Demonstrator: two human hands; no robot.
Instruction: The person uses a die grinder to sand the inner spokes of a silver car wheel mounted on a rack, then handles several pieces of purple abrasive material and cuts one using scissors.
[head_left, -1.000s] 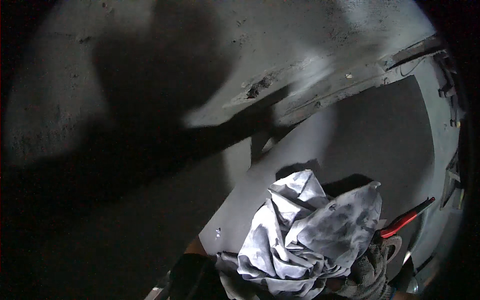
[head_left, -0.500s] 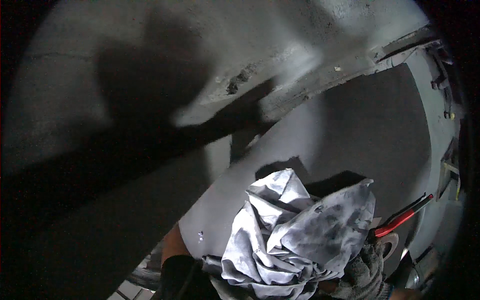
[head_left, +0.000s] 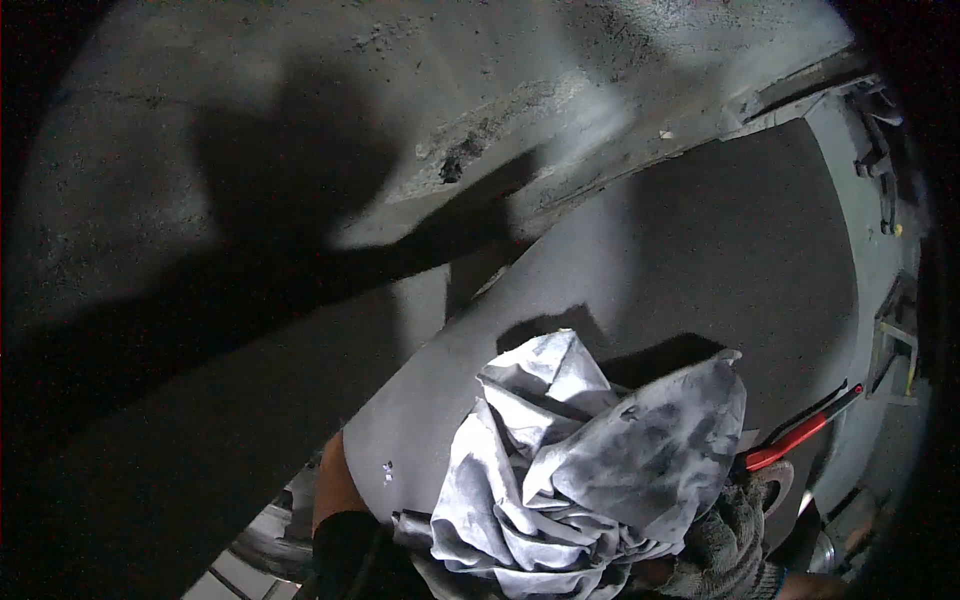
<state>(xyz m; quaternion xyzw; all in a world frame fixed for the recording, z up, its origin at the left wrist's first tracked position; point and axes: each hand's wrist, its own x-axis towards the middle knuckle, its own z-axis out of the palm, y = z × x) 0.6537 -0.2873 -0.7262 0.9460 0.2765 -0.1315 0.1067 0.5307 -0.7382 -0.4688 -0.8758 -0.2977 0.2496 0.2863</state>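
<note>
A crumpled white cloth [head_left: 590, 470] with grey stains is bunched up in front of me at the lower middle. My right hand [head_left: 725, 545], in a grey knitted glove, closes round the cloth's lower right edge. My left hand is out of sight; bare skin and a dark sleeve [head_left: 355, 550] show left of the cloth, and its fingers are hidden behind or below the folds. A red-handled tool [head_left: 795, 440] slants just beyond the glove. Between them sits a greyish ring-shaped piece [head_left: 778, 487]; I cannot tell what it belongs to.
A smooth grey panel [head_left: 740, 240] spreads behind the cloth. Along its far edge runs a rough, pitted grey surface [head_left: 480, 130] crossed by dark shadows. Brackets and metal parts [head_left: 880, 170] line the right side. A small mark [head_left: 388, 472] shows on the panel.
The whole view has shifted slightly, so the cloth and the panel sit a little further left and the cloth a little higher. My right hand keeps its hold on the cloth.
</note>
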